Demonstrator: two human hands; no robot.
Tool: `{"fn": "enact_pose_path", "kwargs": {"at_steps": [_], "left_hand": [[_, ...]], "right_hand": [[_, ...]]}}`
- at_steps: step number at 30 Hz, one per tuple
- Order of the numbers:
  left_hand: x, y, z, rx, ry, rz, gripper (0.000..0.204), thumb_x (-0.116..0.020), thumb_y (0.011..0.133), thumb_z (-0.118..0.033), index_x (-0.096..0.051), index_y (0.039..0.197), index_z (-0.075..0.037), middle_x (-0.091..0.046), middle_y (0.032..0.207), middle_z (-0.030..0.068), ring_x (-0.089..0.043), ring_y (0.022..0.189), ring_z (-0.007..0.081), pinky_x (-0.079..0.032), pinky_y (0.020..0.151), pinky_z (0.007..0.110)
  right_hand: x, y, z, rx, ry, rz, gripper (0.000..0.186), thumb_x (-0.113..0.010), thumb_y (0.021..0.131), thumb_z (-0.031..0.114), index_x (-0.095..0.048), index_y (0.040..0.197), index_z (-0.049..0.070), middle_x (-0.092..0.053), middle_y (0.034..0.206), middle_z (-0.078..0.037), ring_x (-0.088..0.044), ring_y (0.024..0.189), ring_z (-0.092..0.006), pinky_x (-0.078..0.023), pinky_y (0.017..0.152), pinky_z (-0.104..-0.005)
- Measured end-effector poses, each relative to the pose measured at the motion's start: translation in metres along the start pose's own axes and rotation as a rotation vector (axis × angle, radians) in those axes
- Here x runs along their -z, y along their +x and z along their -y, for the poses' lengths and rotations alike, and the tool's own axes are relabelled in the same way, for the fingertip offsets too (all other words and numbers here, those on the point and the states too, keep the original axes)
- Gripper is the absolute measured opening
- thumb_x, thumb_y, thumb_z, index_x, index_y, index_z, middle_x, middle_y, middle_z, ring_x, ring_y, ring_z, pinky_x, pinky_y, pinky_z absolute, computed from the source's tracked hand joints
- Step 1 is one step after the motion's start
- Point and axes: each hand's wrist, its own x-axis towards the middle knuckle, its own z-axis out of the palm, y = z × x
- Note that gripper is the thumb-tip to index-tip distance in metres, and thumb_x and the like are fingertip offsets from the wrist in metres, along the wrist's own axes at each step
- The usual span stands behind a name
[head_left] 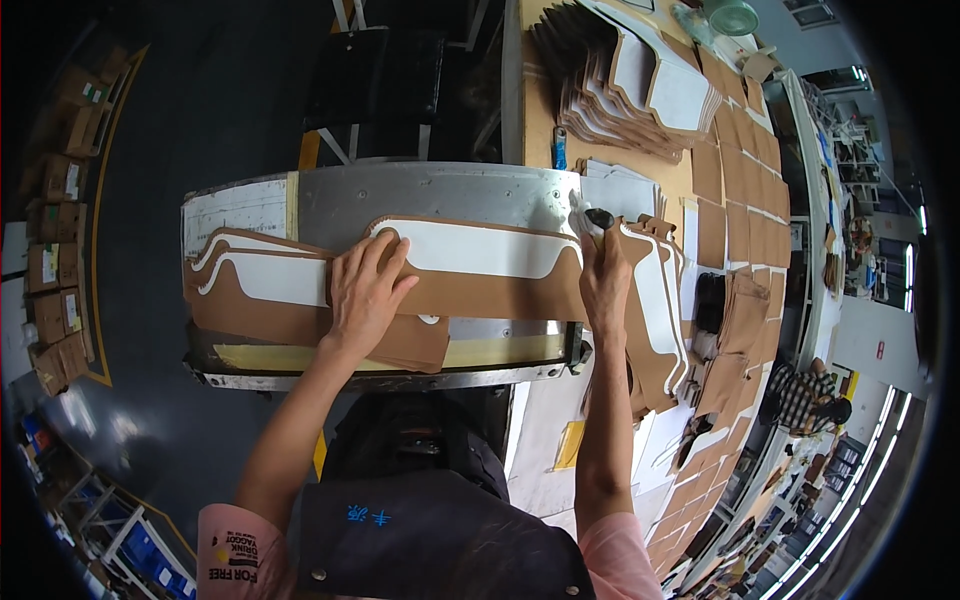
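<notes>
My left hand [367,285] lies with fingers spread on a brown leather-like piece [480,292] with a white panel along its upper part, pressing it against a metal work plate [440,190]. Under its wrist and to its left lie several similar brown-and-white pieces [265,310], overlapping. At the right end of the piece, my right hand [606,285] is closed round a tool with a rounded black end [599,217]. The tool's kind is not clear, and most of its handle is hidden in my fingers.
Right of the plate stands a stack of brown-and-white pieces [655,310]. Another tall stack [640,85] is at the far right, near a blue-handled tool [559,148]. Brown pieces in rows [735,180] cover the long table. A black stool [375,80] stands beyond the plate. Another person [808,397] is far right.
</notes>
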Motion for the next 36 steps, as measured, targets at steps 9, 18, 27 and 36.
{"fn": "enact_pose_path", "kwargs": {"at_steps": [9,18,27,36], "left_hand": [[-0.003,0.000,-0.001,0.007,-0.001,-0.015,0.050,-0.071,0.086,-0.027,-0.058,0.131,-0.009,-0.053,0.132,0.0099,-0.049,0.120,0.0290,-0.038,0.097,0.044],[-0.005,-0.001,0.001,0.022,-0.040,-0.022,0.051,-0.071,0.085,-0.027,-0.058,0.131,-0.011,-0.051,0.133,0.0087,-0.048,0.121,0.0281,-0.037,0.097,0.044],[-0.006,-0.006,0.010,0.017,-0.053,-0.057,0.054,-0.074,0.081,-0.025,-0.058,0.129,-0.009,-0.052,0.134,0.0110,-0.049,0.122,0.0284,-0.038,0.097,0.044],[-0.014,-0.015,0.003,0.017,-0.081,-0.075,0.051,-0.073,0.082,-0.023,-0.056,0.125,-0.001,-0.047,0.140,0.0194,-0.043,0.132,0.0334,-0.034,0.108,0.048]], "right_hand": [[-0.008,-0.004,0.003,0.028,0.036,0.026,0.016,-0.060,0.095,0.012,-0.053,0.092,-0.002,-0.052,0.070,-0.023,-0.049,0.058,-0.0375,-0.042,0.055,-0.0414],[-0.011,-0.012,-0.007,-0.028,-0.004,0.046,0.022,-0.060,0.093,0.015,-0.057,0.103,-0.005,-0.059,0.076,-0.027,-0.059,0.069,-0.0441,-0.045,0.062,-0.0465],[0.000,-0.006,0.026,-0.229,0.256,-0.002,0.020,-0.057,0.098,0.012,-0.057,0.109,-0.005,-0.051,0.070,-0.009,-0.046,0.064,-0.0131,-0.041,0.058,-0.0307],[-0.101,-0.015,0.124,0.283,0.268,0.298,0.019,-0.062,0.096,0.012,-0.050,0.090,-0.002,-0.052,0.064,-0.013,-0.048,0.053,-0.0228,-0.039,0.051,-0.0336]]}}
